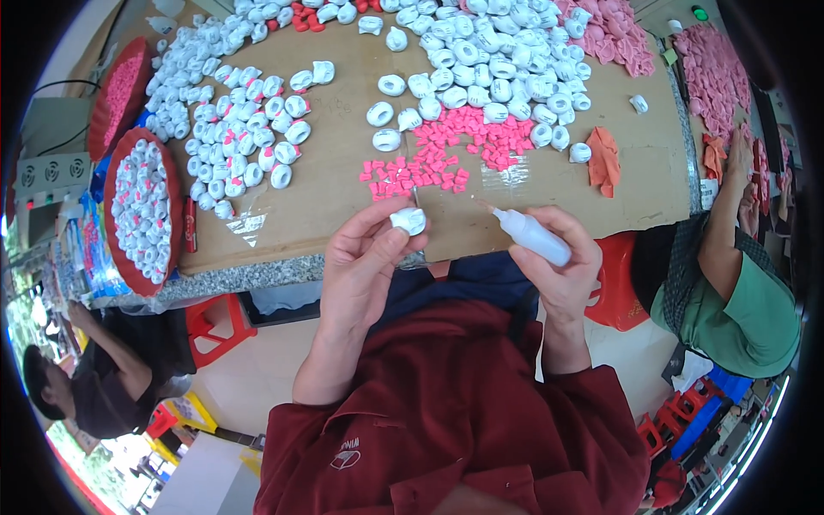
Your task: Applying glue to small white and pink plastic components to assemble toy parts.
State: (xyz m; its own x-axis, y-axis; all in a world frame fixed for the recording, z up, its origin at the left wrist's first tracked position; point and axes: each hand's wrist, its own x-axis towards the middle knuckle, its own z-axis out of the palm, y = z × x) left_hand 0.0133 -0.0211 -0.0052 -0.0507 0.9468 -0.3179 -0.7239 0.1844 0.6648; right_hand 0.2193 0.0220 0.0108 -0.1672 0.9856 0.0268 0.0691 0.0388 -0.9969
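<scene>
Between the thumb and fingers of my left hand (367, 257) is a small white plastic part (408, 221), held up over the table's near edge. My right hand (562, 262) is wrapped round a translucent white squeeze bottle (534, 237). The bottle's thin nozzle points up and left toward the white part, with a gap between the two. Just beyond my hands lies a spread of small pink pieces (421, 167). Behind them is a large heap of white ring-like parts (493, 60).
On the left lie white parts with pink pieces on them (240, 129), near a red basket of similar parts (142, 210) and a red basket of pink pieces (127, 94). An orange glove (603, 161) lies at right. Cardboard (326, 189) covers the table. A person in green (730, 300) sits at right.
</scene>
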